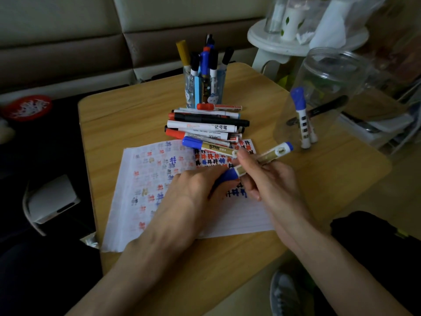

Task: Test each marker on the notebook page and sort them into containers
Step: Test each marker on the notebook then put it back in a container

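Risk: blue marker [271, 155] is held just over the notebook page [239, 215] w/ left grip [193, 190] curled round its cap [229, 175] & right grip [268, 179] pinching the barrel, so a hard tug could smear ink across the page or knock the marker pile [205, 126] nearby off the desk [136, 110].

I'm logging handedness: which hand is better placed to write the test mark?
Probably right: the right hand grips the marker by its barrel over the notebook page; the left hand holds only its blue cap.
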### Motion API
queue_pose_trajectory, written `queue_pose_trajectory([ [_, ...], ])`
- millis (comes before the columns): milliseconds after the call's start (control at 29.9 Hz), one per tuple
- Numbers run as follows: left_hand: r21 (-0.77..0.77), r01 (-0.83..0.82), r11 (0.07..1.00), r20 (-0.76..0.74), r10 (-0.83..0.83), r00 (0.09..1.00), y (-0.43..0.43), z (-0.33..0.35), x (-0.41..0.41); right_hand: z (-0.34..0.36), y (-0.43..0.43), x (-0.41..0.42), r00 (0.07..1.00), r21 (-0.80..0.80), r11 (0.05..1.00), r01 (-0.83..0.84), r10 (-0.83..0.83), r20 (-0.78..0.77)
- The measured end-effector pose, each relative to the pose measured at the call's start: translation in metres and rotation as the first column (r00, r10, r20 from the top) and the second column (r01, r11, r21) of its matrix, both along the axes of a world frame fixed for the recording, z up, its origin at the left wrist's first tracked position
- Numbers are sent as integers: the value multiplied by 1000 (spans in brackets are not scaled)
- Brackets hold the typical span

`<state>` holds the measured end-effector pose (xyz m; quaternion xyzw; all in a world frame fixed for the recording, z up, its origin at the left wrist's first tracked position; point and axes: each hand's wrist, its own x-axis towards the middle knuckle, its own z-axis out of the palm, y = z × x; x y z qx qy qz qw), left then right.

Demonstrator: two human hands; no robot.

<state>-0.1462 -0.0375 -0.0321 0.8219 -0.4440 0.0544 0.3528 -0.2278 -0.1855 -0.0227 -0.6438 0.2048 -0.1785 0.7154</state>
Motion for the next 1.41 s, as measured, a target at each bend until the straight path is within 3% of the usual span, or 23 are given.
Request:
queue_pose_trajectory([
  [100,21,11,1000,17,-11,1000,0,1,-1,3,1,1,1000,-58,998,-5,5,1],
  [435,-62,163,985,-376,-174,910,2,19,10,9,-8,-3,993,-115,989,-89,98,73],
  [636,-91,230,969,-519,-244,819,4,25,17,10,-10,-5,989,-134,985,-104,117,90],
  [736,-82,208,975,-484,-221,847,3,20,17,10,-9,-4,990,-122,987,-101,112,87],
  [870,-46,110,993,-162,-116,980,2,8,13,8,-5,-2,995,-45,996,-80,82,50],
  [1104,-24,17,1000,29,-16,999,-3,6,4,5,3,-1,998,-12,998,65,-65,10],
  [1238,-6,21,1000,-22,-21,1000,-7,6,0,7,6,1,997,-85,994,63,-67,-39],
  [1405,-35,57,998,-214,-63,975,-6,10,5,8,1,-2,998,-85,996,36,-40,-48],
])
